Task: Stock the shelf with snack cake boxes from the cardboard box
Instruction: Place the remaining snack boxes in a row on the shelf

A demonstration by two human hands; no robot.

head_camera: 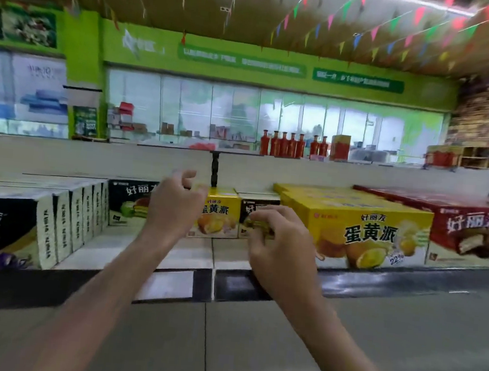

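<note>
The white shelf (190,254) carries rows of snack cake boxes. A small yellow box (223,213) stands at the back, with a small black box (257,208) right of it. My left hand (173,205) hovers in front of the yellow box's left edge, fingers loosely curled, holding nothing. In front of the black box is my right hand (276,241), fingers bent and also holding nothing. Whether either hand touches a box is blurred. The cardboard box is out of view.
Black boxes (6,229) line the shelf's left side, and another black box with a green cake picture (131,202) stands behind. A large yellow box (366,234) and a red box (470,228) fill the right. Red bottles (283,144) stand beyond the shelf's back wall.
</note>
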